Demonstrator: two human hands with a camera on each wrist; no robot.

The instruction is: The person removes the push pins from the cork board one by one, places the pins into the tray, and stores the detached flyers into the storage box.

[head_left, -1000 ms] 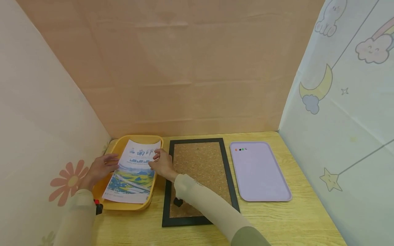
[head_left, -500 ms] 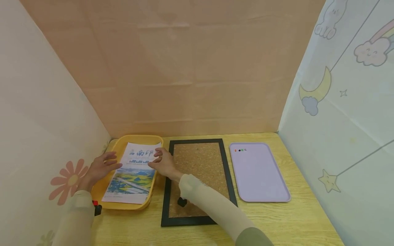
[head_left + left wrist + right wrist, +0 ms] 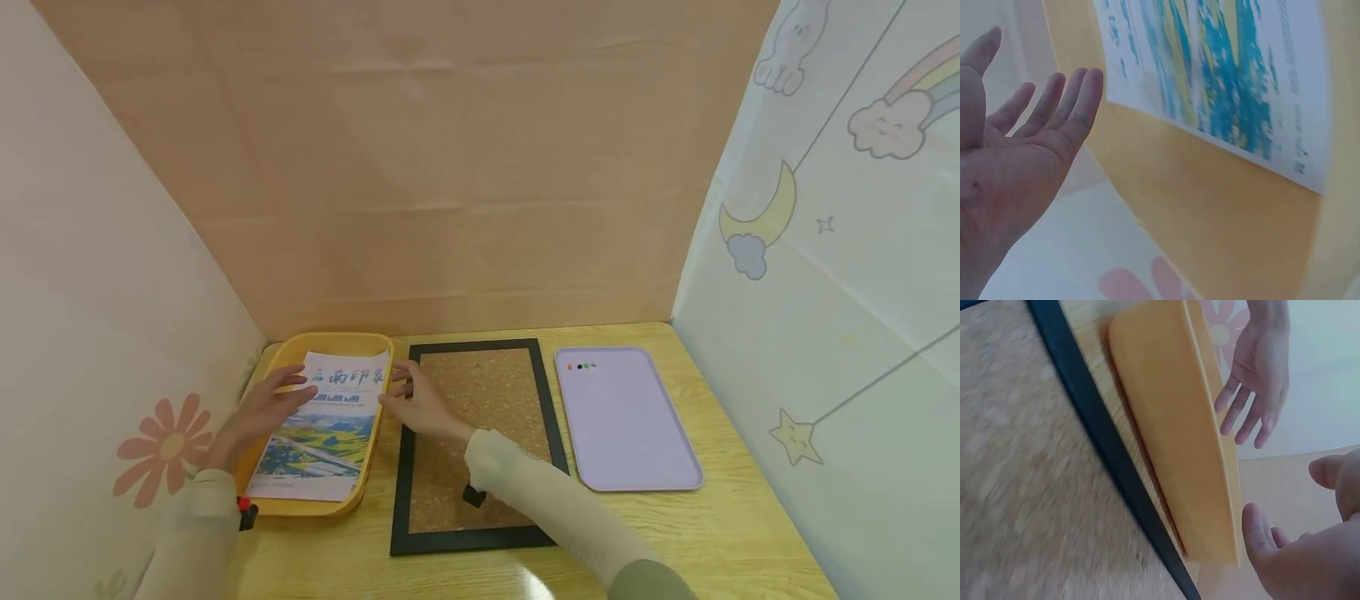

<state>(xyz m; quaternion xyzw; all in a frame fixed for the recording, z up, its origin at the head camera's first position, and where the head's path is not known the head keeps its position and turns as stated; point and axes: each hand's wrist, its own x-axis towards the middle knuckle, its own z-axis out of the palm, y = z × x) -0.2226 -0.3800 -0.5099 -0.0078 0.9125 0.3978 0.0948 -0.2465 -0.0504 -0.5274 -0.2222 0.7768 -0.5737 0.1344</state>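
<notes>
A printed sheet (image 3: 330, 429) with a blue, green and yellow landscape and blue Chinese lettering lies in a deep yellow tray (image 3: 348, 342) on the table's left. Over the tray's left side hovers my left hand (image 3: 266, 408), fingers loosely extended and overlapping the sheet's left edge in the head view. Its palm and spread fingers hold nothing in the left wrist view. My right hand (image 3: 429, 408) is just outside the tray's right rim, above the corkboard's left edge. In the right wrist view its thumb and fingers are apart, with nothing between them.
A black-framed corkboard (image 3: 476, 450) lies right of the tray. Further right is a lilac tray (image 3: 626, 425) with several small coloured dots near its top. Walls enclose the table's left, back and right sides.
My right hand has drawn away from the sheet, rightward past the tray's rim. The left hand has shifted slightly right. The sheet lies lower in the tray, with more of its lettering showing.
</notes>
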